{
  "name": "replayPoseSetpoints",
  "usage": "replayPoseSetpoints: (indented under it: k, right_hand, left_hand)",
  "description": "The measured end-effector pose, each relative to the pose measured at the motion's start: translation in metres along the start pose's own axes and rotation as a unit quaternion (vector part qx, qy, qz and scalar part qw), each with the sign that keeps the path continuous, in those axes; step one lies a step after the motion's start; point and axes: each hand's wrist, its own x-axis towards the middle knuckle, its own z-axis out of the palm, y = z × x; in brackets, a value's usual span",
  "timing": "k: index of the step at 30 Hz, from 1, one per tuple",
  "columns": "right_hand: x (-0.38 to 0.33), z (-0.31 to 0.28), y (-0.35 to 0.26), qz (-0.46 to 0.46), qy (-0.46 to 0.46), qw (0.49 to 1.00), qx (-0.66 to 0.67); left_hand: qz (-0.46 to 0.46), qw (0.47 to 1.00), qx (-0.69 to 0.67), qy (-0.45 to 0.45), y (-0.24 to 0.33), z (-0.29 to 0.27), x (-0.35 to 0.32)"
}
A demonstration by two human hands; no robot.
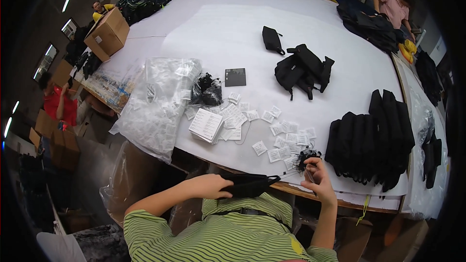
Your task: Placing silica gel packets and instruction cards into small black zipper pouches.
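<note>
My left hand (212, 186) grips a black fabric pouch (246, 186) against my front, below the table's near edge. At the pouch's right end is a small loop. Thin strands run from that loop toward my right hand (318, 178), whose fingers are bent in a pinch; what they hold is too fine to make out. Just behind that hand lies a tangled bunch of black tag strings (307, 158). Small white printed packets (290, 138) are scattered beside it on the white tabletop. Farther left stand a stack of white printed cards (206, 126) and some loose cards (233, 115).
Black pouches (369, 138) stand in a row at right, with more pouches (306, 68) farther back. A clear plastic bag (162, 102), a black string bundle (207, 90) and a dark square card (235, 77) lie left. A carton (108, 34) and other people are beyond.
</note>
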Motion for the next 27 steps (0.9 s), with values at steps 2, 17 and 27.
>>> replayPoseSetpoints:
  k: [2, 17, 27]
  right_hand:
    - [-0.002, 0.001, -0.006, 0.038, -0.018, 0.999, 0.009]
    - [0.018, -0.015, 0.019, -0.091, 0.169, 0.821, 0.538]
    - [0.039, 0.014, 0.062, -0.022, 0.260, 0.813, 0.520]
  left_hand:
    - [0.002, 1.000, 0.004, -0.027, -0.008, 0.011, 0.000]
    - [0.051, 0.997, 0.016, 0.055, 0.028, -0.007, 0.016]
    - [0.116, 0.989, 0.086, -0.041, 0.055, -0.013, 0.029]
